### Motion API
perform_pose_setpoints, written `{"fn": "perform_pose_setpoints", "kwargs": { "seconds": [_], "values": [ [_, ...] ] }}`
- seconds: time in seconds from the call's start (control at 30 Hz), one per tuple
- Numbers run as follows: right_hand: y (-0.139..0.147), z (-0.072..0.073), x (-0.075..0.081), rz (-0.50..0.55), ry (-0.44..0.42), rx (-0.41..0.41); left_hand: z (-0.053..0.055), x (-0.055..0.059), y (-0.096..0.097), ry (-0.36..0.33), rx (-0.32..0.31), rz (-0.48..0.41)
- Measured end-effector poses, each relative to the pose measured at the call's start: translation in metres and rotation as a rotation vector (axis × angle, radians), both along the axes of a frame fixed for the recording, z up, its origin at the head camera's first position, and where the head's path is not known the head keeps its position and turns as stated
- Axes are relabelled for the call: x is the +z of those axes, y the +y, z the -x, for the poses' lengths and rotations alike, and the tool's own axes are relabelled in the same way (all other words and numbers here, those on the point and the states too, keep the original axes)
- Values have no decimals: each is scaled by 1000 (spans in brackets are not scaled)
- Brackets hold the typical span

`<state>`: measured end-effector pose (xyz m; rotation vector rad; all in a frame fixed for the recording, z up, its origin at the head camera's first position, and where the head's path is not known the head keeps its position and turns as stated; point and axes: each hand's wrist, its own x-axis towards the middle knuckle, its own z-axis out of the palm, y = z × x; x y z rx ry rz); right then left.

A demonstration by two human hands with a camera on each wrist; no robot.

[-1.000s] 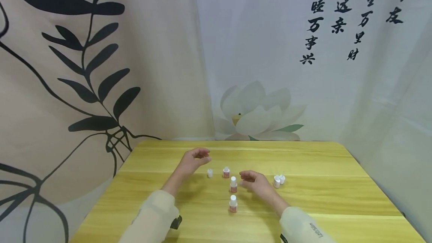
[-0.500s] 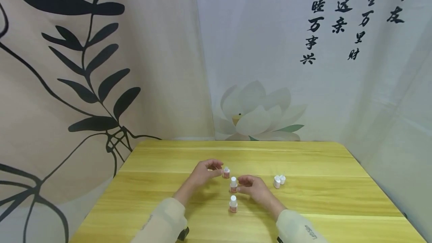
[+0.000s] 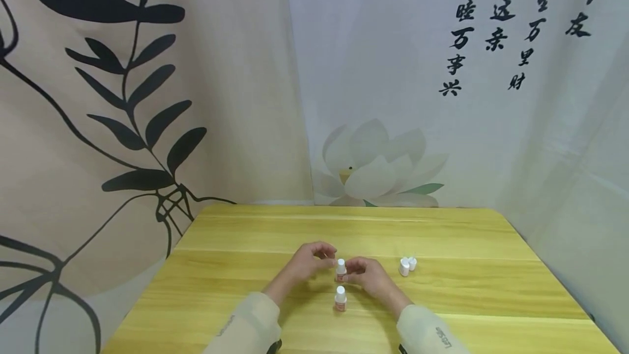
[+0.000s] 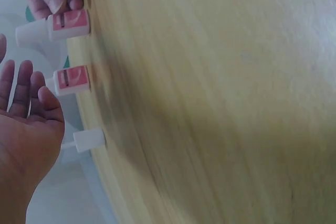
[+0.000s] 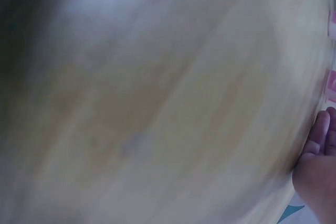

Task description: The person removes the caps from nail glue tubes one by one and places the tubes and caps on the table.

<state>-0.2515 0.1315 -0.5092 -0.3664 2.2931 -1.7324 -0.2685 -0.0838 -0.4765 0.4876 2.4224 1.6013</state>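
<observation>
In the head view a small white-capped bottle (image 3: 341,271) with a pink label stands upright between my two hands. A matching capped bottle (image 3: 340,299) is closer to me. My left hand (image 3: 312,260) hovers to the left of the first bottle, fingers loosely bent and holding nothing. My right hand (image 3: 371,277) is close at its other side, fingers slightly bent; contact is unclear. The left wrist view shows an uncapped bottle (image 4: 72,80) beyond my left fingers, and a white cap (image 4: 89,140) with a thin stem. Both are hidden in the head view.
Two small white caps (image 3: 404,267) stand together on the wooden table (image 3: 467,288), right of my right hand. A printed cloth (image 3: 245,97) hangs behind the table's far edge.
My left hand has moved right and toward me, from near the stemmed cap to beside the middle bottle, covering the uncapped bottle. My right hand has edged left and closer to the middle bottle.
</observation>
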Motion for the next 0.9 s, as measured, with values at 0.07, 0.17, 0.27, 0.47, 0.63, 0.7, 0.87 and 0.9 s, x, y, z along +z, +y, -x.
{"fn": "perform_pose_setpoints", "kwargs": {
  "seconds": [0.07,0.17,0.27,0.47,0.63,0.7,0.87,0.9],
  "values": [
    [-1,0,-1,3,-3,4,0,-2,2,-1,-4,1],
    [-1,0,-2,-12,-3,-3,0,-4,4,5,-13,3],
    [-1,1,-2,-43,8,-15,1,-6,6,18,-20,7],
    [-1,0,0,-106,49,-23,2,-6,9,18,-18,21],
    [-3,-1,2,-167,90,-29,2,-8,9,10,-20,21],
    [-4,-1,2,-188,108,-31,3,-9,9,10,-21,24],
    [-5,0,3,-232,125,-45,2,-9,10,12,-14,45],
    [-5,0,2,-236,125,-47,1,-9,10,13,-11,52]
  ]
}}
